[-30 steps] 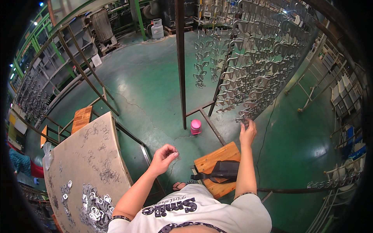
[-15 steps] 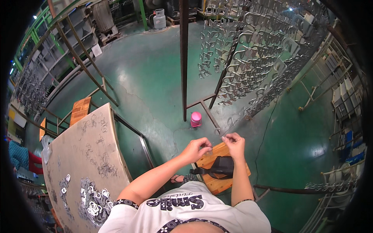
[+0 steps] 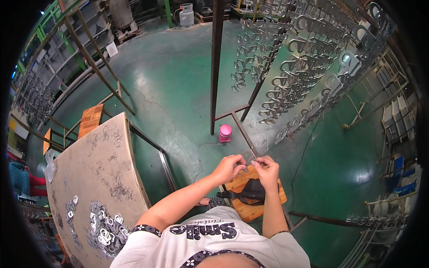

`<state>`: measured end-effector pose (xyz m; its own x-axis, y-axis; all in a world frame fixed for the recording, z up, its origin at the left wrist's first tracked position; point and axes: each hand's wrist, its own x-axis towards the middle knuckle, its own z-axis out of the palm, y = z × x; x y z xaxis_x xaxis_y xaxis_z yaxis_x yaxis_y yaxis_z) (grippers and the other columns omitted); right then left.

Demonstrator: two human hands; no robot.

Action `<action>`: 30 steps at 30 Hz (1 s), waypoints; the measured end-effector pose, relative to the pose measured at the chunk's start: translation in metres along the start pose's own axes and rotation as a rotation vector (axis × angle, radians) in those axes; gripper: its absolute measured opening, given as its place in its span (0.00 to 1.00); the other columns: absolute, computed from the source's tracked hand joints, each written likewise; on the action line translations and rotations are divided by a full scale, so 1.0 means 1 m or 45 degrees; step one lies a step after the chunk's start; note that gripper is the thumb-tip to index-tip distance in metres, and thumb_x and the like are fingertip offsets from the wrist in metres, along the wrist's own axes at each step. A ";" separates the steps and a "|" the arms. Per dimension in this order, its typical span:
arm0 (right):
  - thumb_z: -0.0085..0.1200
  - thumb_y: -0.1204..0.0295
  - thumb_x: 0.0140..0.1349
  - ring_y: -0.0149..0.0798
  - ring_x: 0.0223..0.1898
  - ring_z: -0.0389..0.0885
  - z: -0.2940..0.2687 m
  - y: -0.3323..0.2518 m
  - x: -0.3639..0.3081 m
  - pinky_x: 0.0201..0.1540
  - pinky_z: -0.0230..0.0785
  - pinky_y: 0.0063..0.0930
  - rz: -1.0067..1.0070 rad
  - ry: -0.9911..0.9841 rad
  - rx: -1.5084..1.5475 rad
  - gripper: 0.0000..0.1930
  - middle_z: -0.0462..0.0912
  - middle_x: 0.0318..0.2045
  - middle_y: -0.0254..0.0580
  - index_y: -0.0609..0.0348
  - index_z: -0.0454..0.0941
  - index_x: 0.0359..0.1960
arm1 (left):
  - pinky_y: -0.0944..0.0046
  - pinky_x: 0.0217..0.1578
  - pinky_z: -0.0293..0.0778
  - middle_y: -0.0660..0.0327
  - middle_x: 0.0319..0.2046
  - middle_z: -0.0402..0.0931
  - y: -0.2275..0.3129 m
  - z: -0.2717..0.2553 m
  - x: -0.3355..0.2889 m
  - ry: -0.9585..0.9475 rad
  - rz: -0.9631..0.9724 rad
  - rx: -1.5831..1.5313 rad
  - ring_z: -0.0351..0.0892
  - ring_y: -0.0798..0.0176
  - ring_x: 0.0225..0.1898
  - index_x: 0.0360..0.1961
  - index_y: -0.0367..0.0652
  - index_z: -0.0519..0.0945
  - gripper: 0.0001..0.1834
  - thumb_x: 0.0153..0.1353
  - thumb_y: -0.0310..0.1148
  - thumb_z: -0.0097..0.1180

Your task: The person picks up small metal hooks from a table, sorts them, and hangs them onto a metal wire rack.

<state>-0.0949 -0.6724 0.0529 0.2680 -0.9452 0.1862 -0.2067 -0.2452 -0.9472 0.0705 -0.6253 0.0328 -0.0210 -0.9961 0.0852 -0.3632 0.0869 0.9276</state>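
My left hand (image 3: 230, 169) is closed in a pinch, with a bit of something thin and greyish at its fingertips, too small to name. Close beside it, my right hand (image 3: 269, 173) also pinches at thumb and forefinger; a small pale piece shows at the tips, its kind unclear. Both hands hover over a wooden stool (image 3: 277, 193), where a black bag (image 3: 252, 192) lies. Ahead and to the right, strings of hook-shaped metal parts (image 3: 297, 73) hang in rows, their lowest ends not far beyond my right hand.
On my left stands a table (image 3: 89, 156) bearing a pile of flat metal pieces (image 3: 107, 230) and scattered thin wire hooks (image 3: 119, 187). A dark metal frame (image 3: 216, 67) rises ahead, with a pink container (image 3: 225, 132) by its foot. A person's patterned sleeve (image 3: 18, 178) shows at far left.
The hanging strings of metal parts have shifted to the right and spread apart in view. My right hand is slightly lower and further left; my left hand is nearly where it was.
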 end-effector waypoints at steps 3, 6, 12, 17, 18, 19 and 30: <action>0.61 0.79 0.47 0.25 0.23 0.68 0.001 0.004 0.005 0.27 0.62 0.19 -0.032 0.045 -0.029 0.06 0.75 0.22 0.35 0.69 0.78 0.26 | 0.59 0.42 0.72 0.53 0.35 0.78 -0.002 0.001 0.005 0.029 0.029 0.021 0.77 0.51 0.40 0.36 0.36 0.75 0.10 0.52 0.26 0.59; 0.60 0.79 0.47 0.27 0.22 0.68 0.000 0.013 0.015 0.27 0.62 0.21 -0.096 0.141 -0.126 0.06 0.74 0.21 0.36 0.68 0.78 0.26 | 0.57 0.46 0.70 0.54 0.40 0.77 0.000 -0.002 0.005 0.216 0.155 0.070 0.75 0.50 0.45 0.39 0.38 0.76 0.15 0.49 0.27 0.61; 0.60 0.78 0.46 0.30 0.20 0.69 -0.016 0.050 0.055 0.26 0.63 0.23 -0.238 0.372 -0.328 0.06 0.74 0.20 0.37 0.67 0.78 0.26 | 0.57 0.46 0.69 0.54 0.40 0.76 -0.016 -0.018 -0.019 0.190 0.072 0.182 0.73 0.50 0.46 0.41 0.40 0.76 0.17 0.48 0.29 0.63; 0.61 0.77 0.47 0.30 0.19 0.68 -0.019 0.053 0.075 0.24 0.62 0.25 -0.194 0.551 -0.436 0.07 0.74 0.20 0.37 0.65 0.79 0.28 | 0.58 0.45 0.70 0.54 0.38 0.77 -0.025 -0.037 -0.054 0.272 -0.011 0.211 0.74 0.50 0.44 0.41 0.40 0.77 0.16 0.49 0.29 0.62; 0.61 0.76 0.47 0.30 0.19 0.68 -0.018 0.048 0.074 0.23 0.62 0.25 -0.151 0.609 -0.437 0.07 0.73 0.20 0.37 0.64 0.79 0.28 | 0.58 0.45 0.70 0.54 0.38 0.77 -0.026 -0.040 -0.063 0.297 -0.058 0.195 0.75 0.49 0.43 0.40 0.40 0.78 0.15 0.49 0.29 0.62; 0.61 0.75 0.48 0.30 0.19 0.68 -0.017 0.043 0.070 0.25 0.62 0.25 -0.120 0.640 -0.537 0.06 0.73 0.19 0.35 0.62 0.79 0.28 | 0.58 0.45 0.70 0.54 0.38 0.77 -0.028 -0.044 -0.072 0.317 -0.067 0.194 0.75 0.49 0.43 0.40 0.40 0.78 0.15 0.49 0.29 0.62; 0.27 0.46 0.62 0.44 0.19 0.73 -0.056 -0.216 0.035 0.25 0.72 0.41 -2.492 1.045 0.171 0.31 0.75 0.24 0.52 0.63 0.74 0.29 | 0.64 0.41 0.75 0.55 0.32 0.81 -0.053 -0.033 -0.233 0.663 -0.777 -0.143 0.81 0.62 0.35 0.38 0.37 0.78 0.11 0.54 0.28 0.58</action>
<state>-0.0932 -0.6647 0.2783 -0.3779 0.5859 0.7169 -0.1783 -0.8058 0.5646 0.1250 -0.3974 -0.0244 0.5971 -0.7376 -0.3154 -0.0742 -0.4423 0.8938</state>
